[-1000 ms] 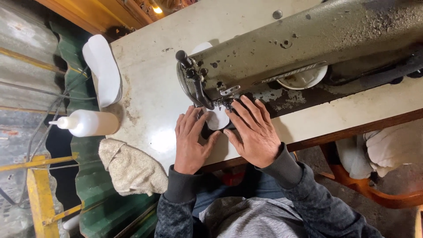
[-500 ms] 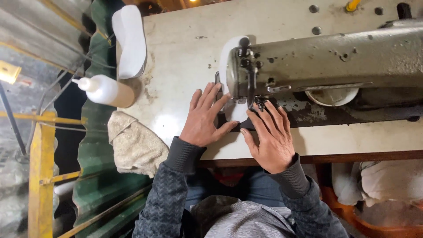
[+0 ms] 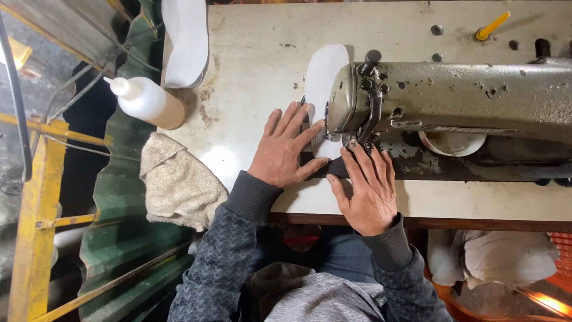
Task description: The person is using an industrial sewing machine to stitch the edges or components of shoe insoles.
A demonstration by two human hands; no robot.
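Observation:
An old grey-green sewing machine point(image 3: 465, 98) stands on a worn cream table point(image 3: 256, 53). A white sole-shaped piece point(image 3: 325, 77) lies under its needle head, with a dark piece point(image 3: 336, 168) at its near end. My left hand point(image 3: 285, 149) lies flat on the table, fingers spread, pressing the white piece from the left. My right hand point(image 3: 366, 188) lies flat just below the needle, fingers on the dark piece. Both arms wear dark grey patterned sleeves.
A white squeeze bottle point(image 3: 146, 101) and a beige rag point(image 3: 176, 182) sit at the table's left edge. Another white sole-shaped piece point(image 3: 186, 42) lies at the far left corner. A yellow-handled tool point(image 3: 491, 25) sticks up behind the machine. White bundles point(image 3: 494, 256) lie below right.
The view has swung so the table and machine now lie square. Both hands stay flat at the needle; the white piece shows more beyond the machine head.

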